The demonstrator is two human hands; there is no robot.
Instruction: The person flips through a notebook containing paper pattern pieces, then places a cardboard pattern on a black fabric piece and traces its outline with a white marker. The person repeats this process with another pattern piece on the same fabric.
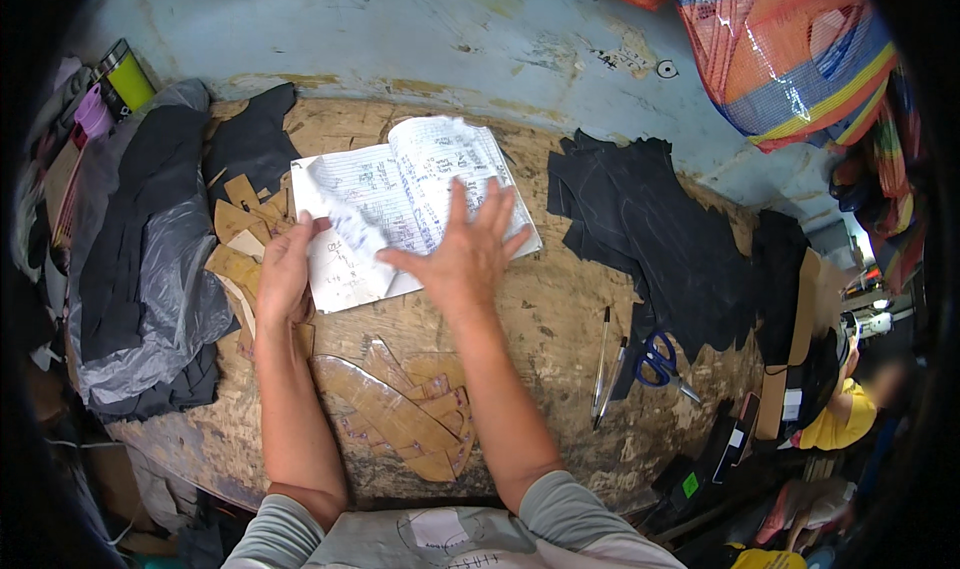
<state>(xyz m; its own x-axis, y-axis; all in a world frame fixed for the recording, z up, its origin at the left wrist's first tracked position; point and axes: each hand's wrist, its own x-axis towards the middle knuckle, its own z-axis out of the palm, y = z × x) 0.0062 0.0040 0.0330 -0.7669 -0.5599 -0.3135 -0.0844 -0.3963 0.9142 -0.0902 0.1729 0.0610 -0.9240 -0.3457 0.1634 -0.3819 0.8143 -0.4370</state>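
An open notebook (350, 282) with handwritten, lined pages lies on the wooden table, its left-hand leaf curled up and creased. My left hand (284, 267) is closed at the notebook's left edge, thumb and fingers pinching the paper there. Across the right-hand page my right hand (467, 254) lies with its fingers spread, holding nothing. Brown cardboard pattern pieces (240, 259) are heaped beside my left hand. More brown patterns (400, 409), some under clear plastic, rest on the table between my forearms.
Black cut fabric or leather (660, 229) is piled to the right. Near it lie blue-handled scissors (657, 361) and two pens (600, 364). Dark material in clear plastic (150, 269) fills the left side. A checkered bag (790, 59) hangs at upper right. A person in yellow (840, 416) is beyond.
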